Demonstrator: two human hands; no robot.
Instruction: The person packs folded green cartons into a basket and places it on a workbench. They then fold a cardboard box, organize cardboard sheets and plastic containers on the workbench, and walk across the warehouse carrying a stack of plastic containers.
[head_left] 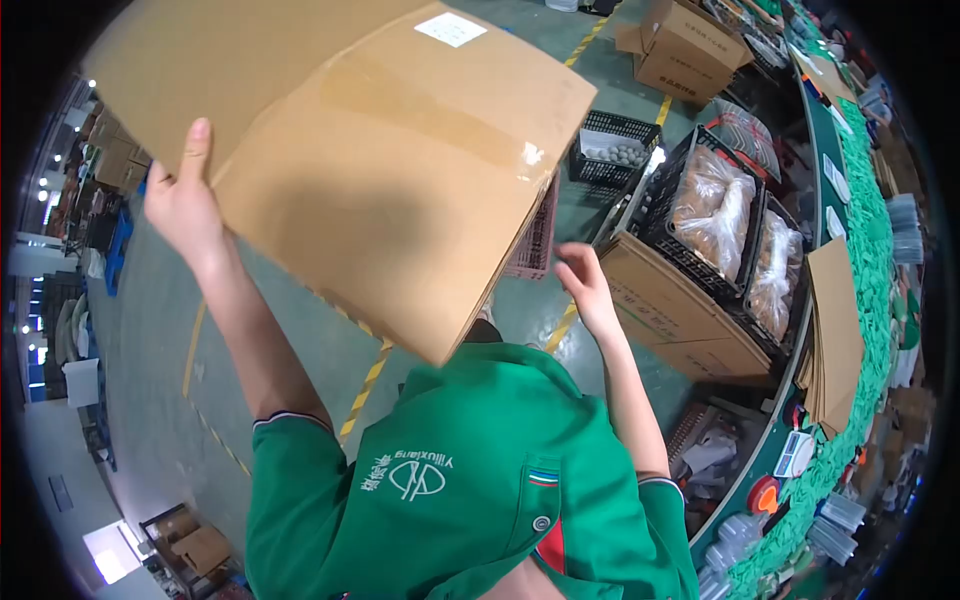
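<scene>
A large flattened cardboard box (400,130) is raised in front of me, tilted, with a white label (450,29) near its top edge and a strip of clear tape across it. My left hand (190,205) grips its left edge, thumb on the near face and the other fingers partly hidden behind the board. Just off the box's right edge is my right hand (585,280), fingers loosely bent and apart, with nothing visible in them. Partly covered by the cardboard, a pinkish plastic crate (535,235) stands on the floor beyond that hand.
To my right, black crates (690,255) hold plastic-wrapped brown goods, above cardboard (680,310). Farther off are a black basket of round pale items (590,172) and an open carton (690,55). A long green-covered workbench (870,290) runs along the right. Yellow-black tape (365,390) marks the floor.
</scene>
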